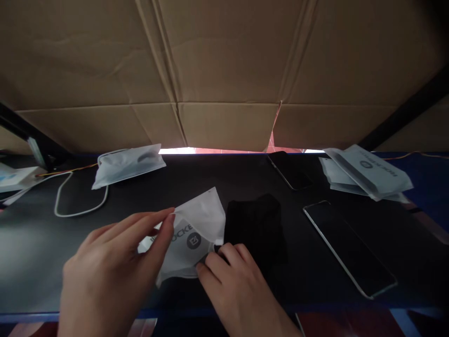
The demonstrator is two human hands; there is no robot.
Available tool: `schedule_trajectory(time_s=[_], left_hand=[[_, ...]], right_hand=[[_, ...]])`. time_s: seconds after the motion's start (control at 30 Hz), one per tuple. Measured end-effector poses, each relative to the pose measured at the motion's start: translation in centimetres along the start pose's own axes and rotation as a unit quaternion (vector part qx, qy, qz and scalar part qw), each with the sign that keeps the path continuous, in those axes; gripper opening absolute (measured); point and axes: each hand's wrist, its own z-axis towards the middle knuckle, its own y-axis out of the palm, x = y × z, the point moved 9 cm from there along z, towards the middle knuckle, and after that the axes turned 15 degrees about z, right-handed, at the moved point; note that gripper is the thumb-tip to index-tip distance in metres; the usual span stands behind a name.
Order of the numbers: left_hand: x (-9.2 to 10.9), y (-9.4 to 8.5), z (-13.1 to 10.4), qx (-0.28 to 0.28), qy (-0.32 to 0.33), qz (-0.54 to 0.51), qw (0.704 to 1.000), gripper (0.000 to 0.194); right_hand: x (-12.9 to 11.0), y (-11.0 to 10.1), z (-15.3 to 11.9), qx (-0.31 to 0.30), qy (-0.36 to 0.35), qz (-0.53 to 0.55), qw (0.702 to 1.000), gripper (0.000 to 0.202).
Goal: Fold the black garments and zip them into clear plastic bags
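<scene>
A white translucent pouch [206, 210] with dark printed lettering and a round logo lies in front of me. My left hand [115, 262] pinches its upper edge between thumb and forefinger. At the pouch's lower right side, my right hand [233, 276] has its fingers curled onto the edge. A small dark bit shows by those fingertips; I cannot make out what it is. Just right of the pouch lies a black, soft-looking item [254, 224], its outline hard to read against the dark surface.
Two dark phone-like slabs [351, 248] [289, 169] lie on the black tabletop [196, 171] to the right. Several similar pouches [372, 171] are stacked at the back right. Another filled pouch [129, 164] rests on a white cable [58, 201] at back left. Cardboard [228, 61] walls the back.
</scene>
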Motion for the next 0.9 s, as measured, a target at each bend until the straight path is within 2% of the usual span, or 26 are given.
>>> schedule_trajectory(time_s=[0.1, 0.17, 0.23, 0.3, 0.33, 0.4, 0.47, 0.57, 0.67, 0.73, 0.8, 0.9], left_hand=[[1.7, 0.5, 0.1, -0.007, 0.075, -0.01, 0.997, 0.041], [2.5, 0.9, 0.0, -0.02, 0.108, -0.035, 0.993, 0.043], [2.4, 1.2, 0.1, -0.035, 0.107, -0.05, 0.992, 0.043], [2.0, 1.6, 0.2, -0.051, 0.09, -0.048, 0.993, 0.042], [1.8, 1.8, 0.3, -0.059, 0.081, -0.042, 0.994, 0.042], [1.5, 2.1, 0.5, -0.067, 0.068, -0.033, 0.995, 0.041], [1.7, 2.3, 0.6, -0.067, 0.068, -0.036, 0.995, 0.04], [2.4, 2.6, 0.4, -0.064, 0.084, -0.054, 0.993, 0.038], [2.7, 3.1, 0.3, -0.069, 0.092, -0.063, 0.991, 0.035], [2.7, 3.6, 0.4, -0.075, 0.088, -0.072, 0.991, 0.035], [2.6, 4.2, 0.5, -0.088, 0.078, -0.09, 0.989, 0.035], [3.0, 4.8, 0.5, -0.103, 0.064, -0.118, 0.986, 0.035]], right_hand=[[0.1, -1.1, -0.7, -0.007, 0.004, 0.022, 1.0, 0.02], [0.7, -3.6, -1.5, 0.025, 0.014, 0.049, 0.998, 0.024], [2.0, -6.7, -2.6, 0.06, 0.046, 0.04, 0.996, 0.039], [3.6, -8.5, -3.5, 0.04, 0.057, -0.021, 0.997, 0.044], [4.3, -8.6, -3.9, 0.003, 0.053, -0.045, 0.998, 0.048], [6.3, -8.0, -4.4, -0.057, 0.063, -0.066, 0.994, 0.078], [7.8, -6.7, -4.5, -0.087, 0.061, -0.07, 0.992, 0.095], [8.6, -4.8, -4.4, -0.075, 0.034, -0.08, 0.993, 0.08], [8.3, -4.2, -4.2, -0.027, 0.014, -0.107, 0.994, 0.064], [7.9, -4.6, -3.9, 0.002, 0.019, -0.108, 0.994, 0.061], [7.9, -5.6, -3.6, 0.047, 0.054, -0.07, 0.995, 0.056], [8.4, -8.0, -3.7, 0.178, 0.143, 0.047, 0.972, 0.042]])
